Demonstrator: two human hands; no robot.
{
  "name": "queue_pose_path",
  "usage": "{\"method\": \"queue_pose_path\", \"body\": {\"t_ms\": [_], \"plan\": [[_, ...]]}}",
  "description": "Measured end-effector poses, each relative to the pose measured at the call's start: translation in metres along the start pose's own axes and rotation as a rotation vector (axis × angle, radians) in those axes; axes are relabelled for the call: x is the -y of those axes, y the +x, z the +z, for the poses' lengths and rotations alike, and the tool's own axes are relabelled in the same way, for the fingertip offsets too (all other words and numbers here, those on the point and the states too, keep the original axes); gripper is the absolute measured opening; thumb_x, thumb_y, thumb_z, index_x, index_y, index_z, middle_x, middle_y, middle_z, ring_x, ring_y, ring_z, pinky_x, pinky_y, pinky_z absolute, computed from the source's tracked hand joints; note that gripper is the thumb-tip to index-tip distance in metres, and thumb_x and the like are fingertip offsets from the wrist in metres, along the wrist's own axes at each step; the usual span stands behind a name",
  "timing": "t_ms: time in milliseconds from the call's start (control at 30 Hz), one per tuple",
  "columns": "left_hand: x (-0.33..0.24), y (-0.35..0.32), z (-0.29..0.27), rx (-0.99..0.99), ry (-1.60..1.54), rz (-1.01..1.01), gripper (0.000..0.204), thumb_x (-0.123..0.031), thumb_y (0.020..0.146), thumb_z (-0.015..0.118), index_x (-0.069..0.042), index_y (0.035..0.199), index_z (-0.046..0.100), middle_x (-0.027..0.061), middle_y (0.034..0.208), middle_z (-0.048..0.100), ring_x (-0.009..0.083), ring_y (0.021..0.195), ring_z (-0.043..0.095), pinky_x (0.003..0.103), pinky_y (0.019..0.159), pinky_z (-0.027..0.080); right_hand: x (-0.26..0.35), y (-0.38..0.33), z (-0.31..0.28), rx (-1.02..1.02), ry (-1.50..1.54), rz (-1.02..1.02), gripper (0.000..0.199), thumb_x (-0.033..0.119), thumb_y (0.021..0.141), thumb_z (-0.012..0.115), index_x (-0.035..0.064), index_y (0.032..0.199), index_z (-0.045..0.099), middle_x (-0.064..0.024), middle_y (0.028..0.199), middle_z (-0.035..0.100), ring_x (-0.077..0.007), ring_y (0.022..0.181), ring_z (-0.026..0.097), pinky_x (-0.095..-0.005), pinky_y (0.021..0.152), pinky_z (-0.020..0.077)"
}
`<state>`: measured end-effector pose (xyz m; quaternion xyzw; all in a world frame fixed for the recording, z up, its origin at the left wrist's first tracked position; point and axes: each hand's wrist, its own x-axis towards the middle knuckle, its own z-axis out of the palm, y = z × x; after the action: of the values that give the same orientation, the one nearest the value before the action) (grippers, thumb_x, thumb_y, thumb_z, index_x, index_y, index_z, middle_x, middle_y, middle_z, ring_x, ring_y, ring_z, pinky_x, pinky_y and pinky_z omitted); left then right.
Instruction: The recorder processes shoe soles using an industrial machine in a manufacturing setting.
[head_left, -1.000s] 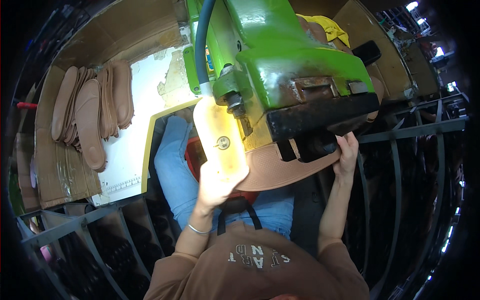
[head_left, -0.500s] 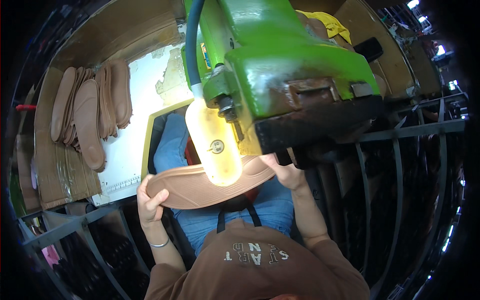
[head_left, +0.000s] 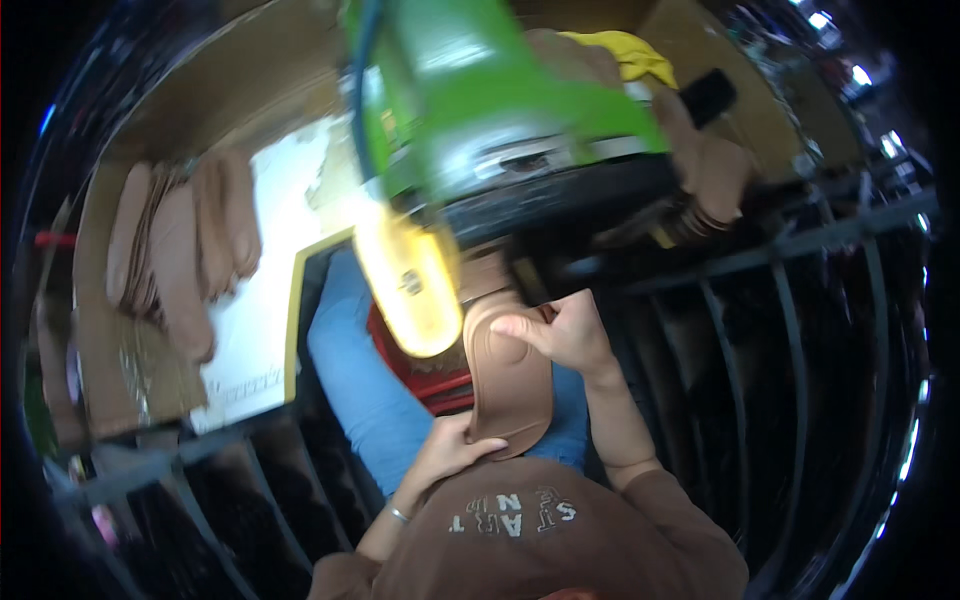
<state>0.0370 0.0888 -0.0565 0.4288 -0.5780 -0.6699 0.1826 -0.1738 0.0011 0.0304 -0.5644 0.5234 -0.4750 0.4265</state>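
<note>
A brown shoe insole (head_left: pixel 512 400) is stretched lengthwise between my two hands over my lap, its far end running in under the green machine (head_left: pixel 470 100). My left hand (head_left: pixel 450 452) is closed on the rounded near end, thumb on top. My right hand (head_left: pixel 572 338) grips the right edge farther up, its thumb pressing on the upper face. Just left of the insole hangs a glowing yellow lamp (head_left: pixel 410 290). The insole's far tip cannot be made out under the machine head.
Several brown insoles (head_left: pixel 180 255) stand stacked against a cardboard wall (head_left: pixel 100 350) on the left, beside a white tabletop (head_left: pixel 245 340). More insoles (head_left: pixel 715 185) lie at the right, near a yellow cloth (head_left: pixel 630 55) and a black object (head_left: pixel 707 97). Metal rails (head_left: pixel 800 245) flank both sides.
The insole has turned from lying crosswise to pointing away from me. My left hand has moved right and nearer my body; my right hand remains at the right. The view has shifted slightly.
</note>
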Motion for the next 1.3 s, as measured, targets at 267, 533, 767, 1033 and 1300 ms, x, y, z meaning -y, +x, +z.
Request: {"method": "queue_pose_path", "body": {"t_ms": [267,533,767,1033,1300], "plan": [[0.028,-0.04,-0.321,-1.538,0.849,0.297,0.055,-0.027,0.083,0.066,0.005,0.123,0.046,0.0152,0.119,0.054,0.0262,0.105,0.054,0.035,0.09,0.044,0.058,-0.041,-0.16,-1.16,-0.067,-0.32,0.037,0.004,0.085,0.058,0.0008,0.119,0.045,-0.0132,0.1,0.06,-0.0115,0.075,0.061,-0.0174,0.045,0.0458],[0.057,-0.028,-0.374,-1.515,0.456,0.087,0.051,-0.032,0.08,0.069,0.005,0.113,0.057,0.017,0.111,0.06,0.0259,0.1,0.057,0.033,0.088,0.044,-0.057,0.018,-0.236,-1.247,-0.588,-0.094,0.049,0.023,0.079,0.069,0.0008,0.114,0.043,-0.0108,0.08,0.059,-0.0198,0.069,0.061,-0.0306,0.071,0.0465],[-0.038,-0.142,-0.245,-1.552,0.291,0.22,0.034,-0.001,0.083,0.06,0.008,0.115,0.054,0.0126,0.107,0.06,0.0184,0.094,0.056,0.028,0.086,0.045,-0.061,0.008,-0.161,-1.033,-0.521,-0.129,0.043,0.012,0.081,0.069,0.0015,0.117,0.047,0.0016,0.065,0.052,-0.0049,0.058,0.049,-0.017,0.053,0.0398],[-0.095,-0.078,-0.127,-0.631,0.359,0.268,0.031,-0.005,0.064,0.076,-0.001,0.093,0.067,0.012,0.087,0.068,0.019,0.08,0.067,0.028,0.073,0.051,-0.066,-0.063,-0.012,-0.009,0.135,0.138,0.091,0.017,0.064,0.081,0.0013,0.137,0.03,-0.0151,0.126,0.046,-0.0232,0.111,0.048,-0.0315,0.093,0.0396],[-0.073,0.022,-0.053,-0.298,-0.898,0.343,0.061,0.002,0.071,0.069,0.003,0.126,0.041,0.0157,0.108,0.06,0.0198,0.099,0.058,0.03,0.089,0.045,-0.111,-0.133,-0.009,-0.297,0.687,0.351,0.063,0.004,0.068,0.076,-0.0015,0.124,0.047,-0.0109,0.119,0.055,-0.0192,0.11,0.052,-0.0327,0.096,0.0404]]}}
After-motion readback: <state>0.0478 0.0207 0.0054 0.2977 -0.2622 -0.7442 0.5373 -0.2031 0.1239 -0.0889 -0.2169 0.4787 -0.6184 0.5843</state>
